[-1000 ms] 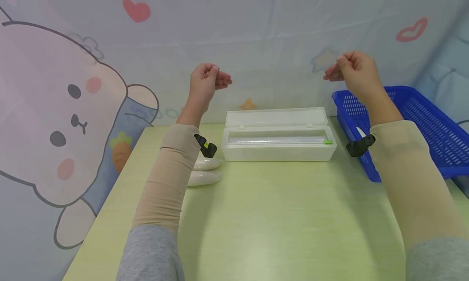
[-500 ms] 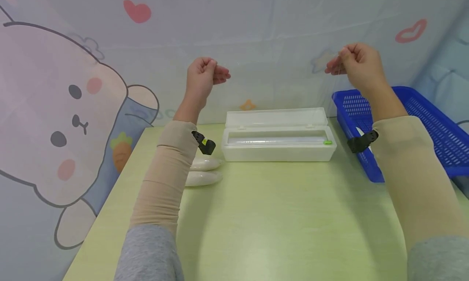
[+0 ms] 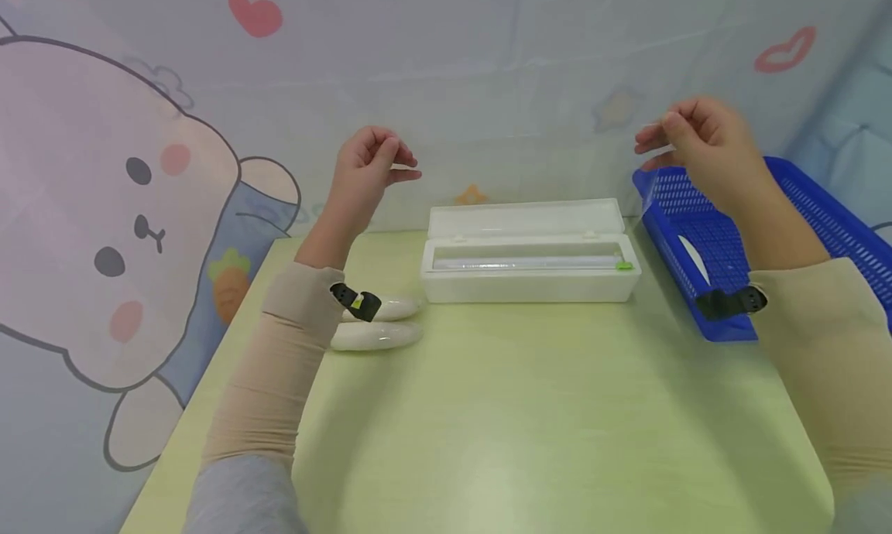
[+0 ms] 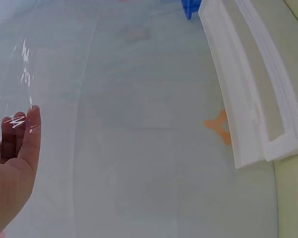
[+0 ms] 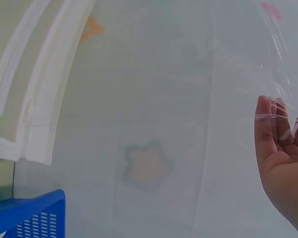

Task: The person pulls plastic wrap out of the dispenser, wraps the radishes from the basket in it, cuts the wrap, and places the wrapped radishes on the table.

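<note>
A sheet of clear cling film [image 4: 26, 74] spans the air between my hands, seen mainly by its glints. My left hand [image 3: 365, 170] pinches its left end between thumb and forefinger, the other fingers loosely spread. At the other end, my right hand [image 3: 718, 151] pinches the film, which folds over its fingers in the right wrist view. Both hands are raised above and behind the white cling film box [image 3: 530, 289]. Its lid stands up, and a film roll [image 3: 523, 262] lies inside beside a green slider [image 3: 624, 266].
Two long white tapered things [image 3: 376, 335] with a glossy surface lie left of the box, partly behind the left forearm. At right stands a blue perforated basket [image 3: 721, 334] with a white, slender object [image 3: 693, 257] in it. A printed curtain [image 3: 516, 70] hangs behind the table [image 3: 530, 410].
My hands have moved farther apart, the left one leftward and the right one rightward. Both have also come slightly lower than half a second ago.
</note>
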Demonstrator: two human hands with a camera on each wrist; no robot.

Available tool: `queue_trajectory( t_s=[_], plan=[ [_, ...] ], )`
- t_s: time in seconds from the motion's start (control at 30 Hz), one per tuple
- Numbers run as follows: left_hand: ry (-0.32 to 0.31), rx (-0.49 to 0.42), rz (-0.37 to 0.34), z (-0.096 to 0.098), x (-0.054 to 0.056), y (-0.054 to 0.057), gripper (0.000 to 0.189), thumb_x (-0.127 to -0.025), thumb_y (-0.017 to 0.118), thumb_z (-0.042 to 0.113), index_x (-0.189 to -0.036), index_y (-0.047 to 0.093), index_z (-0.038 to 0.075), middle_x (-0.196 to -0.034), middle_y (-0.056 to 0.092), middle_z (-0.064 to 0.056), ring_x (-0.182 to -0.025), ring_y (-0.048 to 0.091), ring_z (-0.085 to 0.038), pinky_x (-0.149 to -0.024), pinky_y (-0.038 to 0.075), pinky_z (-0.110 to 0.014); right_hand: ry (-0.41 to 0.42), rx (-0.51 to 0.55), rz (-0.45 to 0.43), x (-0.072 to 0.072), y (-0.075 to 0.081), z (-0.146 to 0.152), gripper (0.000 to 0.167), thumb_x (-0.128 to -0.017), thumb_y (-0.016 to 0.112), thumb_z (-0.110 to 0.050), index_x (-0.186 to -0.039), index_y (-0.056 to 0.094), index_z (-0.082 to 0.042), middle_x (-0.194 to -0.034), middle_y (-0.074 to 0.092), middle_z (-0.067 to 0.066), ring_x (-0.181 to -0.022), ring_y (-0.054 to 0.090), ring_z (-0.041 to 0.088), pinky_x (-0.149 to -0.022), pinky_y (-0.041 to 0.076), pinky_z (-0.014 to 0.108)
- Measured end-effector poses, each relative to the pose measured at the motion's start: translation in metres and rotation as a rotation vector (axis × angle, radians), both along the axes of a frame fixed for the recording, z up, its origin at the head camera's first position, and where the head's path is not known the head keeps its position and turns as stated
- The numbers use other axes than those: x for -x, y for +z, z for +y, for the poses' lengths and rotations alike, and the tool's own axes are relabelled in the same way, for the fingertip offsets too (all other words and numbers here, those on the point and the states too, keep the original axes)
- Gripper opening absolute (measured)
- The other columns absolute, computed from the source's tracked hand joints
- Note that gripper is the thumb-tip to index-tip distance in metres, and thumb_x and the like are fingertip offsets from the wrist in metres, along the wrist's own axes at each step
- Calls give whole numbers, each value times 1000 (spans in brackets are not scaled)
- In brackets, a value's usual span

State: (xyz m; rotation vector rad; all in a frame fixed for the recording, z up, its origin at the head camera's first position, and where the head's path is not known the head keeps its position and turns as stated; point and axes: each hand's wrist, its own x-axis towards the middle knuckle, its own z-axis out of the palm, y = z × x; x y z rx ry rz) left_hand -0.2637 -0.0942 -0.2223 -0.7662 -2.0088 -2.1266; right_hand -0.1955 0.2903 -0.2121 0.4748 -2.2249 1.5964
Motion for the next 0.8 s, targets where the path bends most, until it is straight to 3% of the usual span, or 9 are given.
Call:
queue_trajectory(
  t_s=[0.17, 0.33, 0.4, 0.63, 0.8],
  plan=[
    [-88, 115, 54, -21, -27, -11, 15, -101, 45, 4, -90, 54, 8, -82, 58, -1, -81, 58, -15, -84, 51, -27, 161, 58, -9, -28, -15, 1, 17, -101, 48, -15, -99, 56, -1, -91, 62, 4, -83, 64, 12, -70, 54, 19],
    [-232, 210, 48, -39, -52, -30, 20, -100, 45, -1, -89, 58, 10, -82, 60, 3, -81, 58, -12, -84, 49, -25, 277, -57, -41, -56, -38, 9, 15, -102, 42, -6, -99, 56, -1, -86, 61, 2, -77, 64, 11, -71, 54, 18],
    [-316, 252, 49, -43, -58, -39, 17, -99, 46, -1, -89, 58, 6, -82, 60, 2, -80, 59, -12, -83, 50, -26, 369, -78, -48, -64, -50, 13, 16, -102, 39, 1, -99, 55, 1, -85, 61, 3, -76, 64, 11, -71, 54, 19],
    [-579, 520, -77, -46, -77, -72, 12, -98, 51, 2, -91, 55, -7, -79, 58, -3, -76, 57, -17, -76, 51, -29, 657, -187, -143, -78, -94, 26, 24, -99, 31, 14, -102, 53, 2, -84, 58, 4, -78, 65, 16, -74, 55, 24],
    [-705, 664, -150, -42, -83, -102, 14, -99, 50, 4, -92, 56, -6, -81, 58, -5, -78, 58, -24, -77, 51, -31, 812, -213, -273, -85, -123, 28, 22, -98, 33, 15, -99, 52, 4, -84, 58, 9, -80, 63, 17, -74, 55, 29]
  ],
)
